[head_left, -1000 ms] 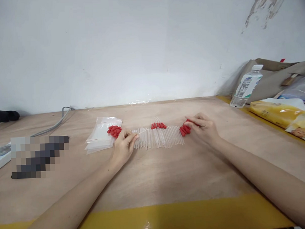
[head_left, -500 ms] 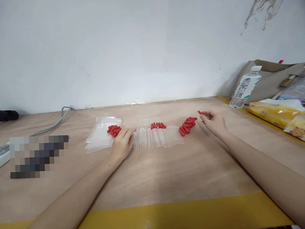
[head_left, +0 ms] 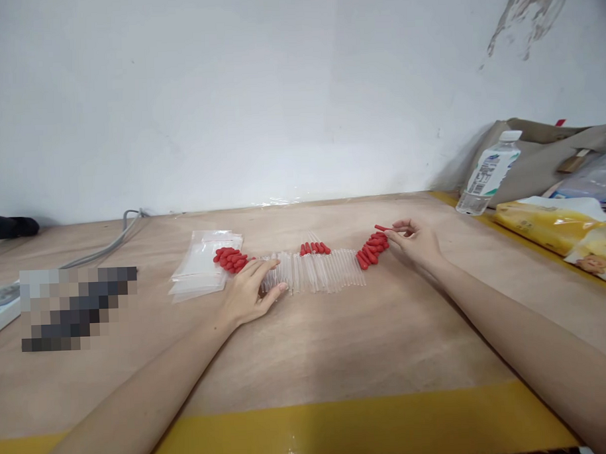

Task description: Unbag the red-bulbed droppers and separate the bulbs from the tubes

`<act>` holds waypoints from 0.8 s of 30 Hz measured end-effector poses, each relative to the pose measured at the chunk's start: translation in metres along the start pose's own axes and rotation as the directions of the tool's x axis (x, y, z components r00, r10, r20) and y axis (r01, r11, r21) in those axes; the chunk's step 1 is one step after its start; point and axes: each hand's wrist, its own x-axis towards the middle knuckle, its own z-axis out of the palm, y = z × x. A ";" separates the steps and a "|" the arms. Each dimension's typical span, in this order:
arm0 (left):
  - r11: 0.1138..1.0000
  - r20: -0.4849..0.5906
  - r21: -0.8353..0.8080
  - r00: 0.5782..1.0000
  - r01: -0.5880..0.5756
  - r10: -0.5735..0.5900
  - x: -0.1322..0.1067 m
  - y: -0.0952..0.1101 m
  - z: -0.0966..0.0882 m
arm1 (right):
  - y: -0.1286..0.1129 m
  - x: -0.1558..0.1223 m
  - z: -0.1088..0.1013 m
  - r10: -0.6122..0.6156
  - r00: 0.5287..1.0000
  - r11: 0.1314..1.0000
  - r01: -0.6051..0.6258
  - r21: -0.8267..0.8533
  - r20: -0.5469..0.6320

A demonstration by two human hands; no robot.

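A row of clear thin tubes (head_left: pixel 319 273) lies across the middle of the table. My left hand (head_left: pixel 250 294) rests at the row's left end with fingers spread flat over the tubes, holding nothing. My right hand (head_left: pixel 413 240) is at the right end, pinching one small red cap (head_left: pixel 381 228) between thumb and forefinger, just above a pile of red caps (head_left: pixel 372 247). A second pile of red caps (head_left: pixel 230 258) lies by my left hand. A few capped tubes (head_left: pixel 314 248) lie behind the row.
A stack of clear plastic bags (head_left: pixel 203 265) lies left of the tubes. A grey cable (head_left: pixel 109 245) runs along the back left. A water bottle (head_left: pixel 487 172), a beige bag (head_left: pixel 553 152) and yellow packets (head_left: pixel 551 221) stand at the right. Yellow tape marks the table's front edge.
My right hand lifted a red cap from the right pile and now holds it lower, close to the pile. My left hand opened from a pinch and spread flat on the tubes.
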 end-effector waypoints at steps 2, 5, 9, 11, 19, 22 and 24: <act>1.000 0.005 -0.006 1.000 0.011 -0.011 0.000 0.000 -0.001 | 0.003 0.001 0.001 0.003 1.000 1.000 -0.003 -0.020 0.028; 1.000 0.005 -0.012 1.000 0.026 -0.026 0.000 0.001 -0.001 | 0.006 0.001 0.002 0.015 0.999 0.999 -0.013 -0.049 0.039; 0.999 0.031 -0.006 0.999 0.045 -0.045 -0.001 0.001 0.000 | 0.005 -0.001 -0.001 0.024 1.000 0.994 -0.025 -0.106 -0.008; 0.999 0.038 -0.009 0.999 0.038 -0.037 -0.001 0.001 -0.001 | 0.004 -0.002 -0.002 0.011 0.999 0.992 -0.017 -0.127 -0.045; 0.999 0.075 -0.004 0.996 0.037 -0.037 0.000 0.003 0.000 | -0.034 -0.002 0.003 -0.174 0.985 0.951 0.169 -0.259 0.006; 0.999 0.092 -0.011 0.995 0.031 -0.030 0.000 0.003 0.000 | -0.070 -0.002 0.021 -0.172 0.962 0.885 0.246 -0.395 0.213; 1.000 0.095 -0.014 0.995 0.028 -0.026 0.000 0.003 0.001 | -0.092 -0.003 0.039 0.010 0.920 0.844 0.202 -0.497 0.392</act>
